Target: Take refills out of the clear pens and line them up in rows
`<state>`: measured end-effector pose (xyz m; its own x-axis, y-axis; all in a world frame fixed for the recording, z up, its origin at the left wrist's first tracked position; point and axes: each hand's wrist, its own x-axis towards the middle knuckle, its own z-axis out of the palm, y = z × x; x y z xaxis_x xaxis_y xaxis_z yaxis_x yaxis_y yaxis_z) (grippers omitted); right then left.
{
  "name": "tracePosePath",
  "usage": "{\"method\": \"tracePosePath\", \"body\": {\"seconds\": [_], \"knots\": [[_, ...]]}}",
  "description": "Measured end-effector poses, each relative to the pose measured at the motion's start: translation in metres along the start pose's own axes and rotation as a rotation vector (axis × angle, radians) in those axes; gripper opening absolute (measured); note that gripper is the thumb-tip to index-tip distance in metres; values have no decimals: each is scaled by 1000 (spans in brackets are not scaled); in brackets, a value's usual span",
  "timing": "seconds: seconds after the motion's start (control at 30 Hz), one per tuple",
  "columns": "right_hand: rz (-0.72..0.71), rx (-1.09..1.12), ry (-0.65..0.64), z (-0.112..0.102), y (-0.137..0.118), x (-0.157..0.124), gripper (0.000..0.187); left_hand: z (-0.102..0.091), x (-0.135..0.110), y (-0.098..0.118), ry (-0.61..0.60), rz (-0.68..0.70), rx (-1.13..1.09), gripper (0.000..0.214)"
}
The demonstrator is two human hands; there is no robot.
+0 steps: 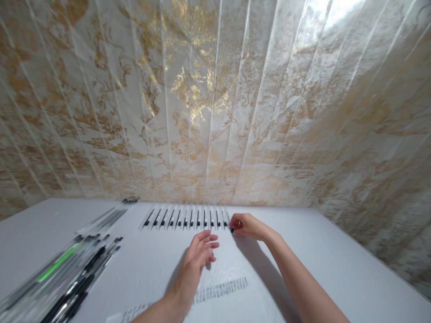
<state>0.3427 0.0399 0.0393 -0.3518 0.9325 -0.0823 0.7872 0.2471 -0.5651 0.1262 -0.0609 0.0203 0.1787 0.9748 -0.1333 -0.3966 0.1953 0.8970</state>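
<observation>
Near the far edge of the white table, a row of slim clear pens (185, 218) with black parts lies side by side, evenly spaced. At the row's right end, my right hand (247, 225) pinches a small piece with a black end (232, 229); it looks like another such pen, mostly hidden by my fingers. My left hand (201, 252) hovers in front of the row, its fingers apart and holding nothing. Below it lies a sheet with dense black print (222, 289), partly covered by my left forearm.
At the left lies a blurred bundle of pens (81, 278), mostly black and clear, with a bright green strip (59, 262) among them. Behind it are thin clear sticks (109, 220) and several black ends (130, 200). A gold-patterned, pleated covering (202, 98) rises behind the white table (313, 251).
</observation>
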Motion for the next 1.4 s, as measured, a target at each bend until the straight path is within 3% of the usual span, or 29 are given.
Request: {"method": "tracePosePath", "body": {"seconds": [0.23, 0.5, 1.2, 1.3, 1.33, 1.4], "knots": [[42, -37, 54, 4, -1, 2, 12, 0, -2, 0, 11, 2, -11, 49], [62, -58, 153, 7, -1, 4, 16, 1, -1, 2, 28, 1, -18, 50], [76, -28, 168, 2, -2, 0, 8, 2, -1, -3, 49, 13, 12, 45], [36, -58, 199, -6, -11, -3, 8, -10, 21, 19, 135, 160, 292, 39], [12, -76, 214, -10, -16, -5, 12, -21, 31, 35, 186, 260, 473, 37], [-39, -99, 244, -19, -28, -11, 20, -54, 51, 75, 318, 364, 629, 34]]}}
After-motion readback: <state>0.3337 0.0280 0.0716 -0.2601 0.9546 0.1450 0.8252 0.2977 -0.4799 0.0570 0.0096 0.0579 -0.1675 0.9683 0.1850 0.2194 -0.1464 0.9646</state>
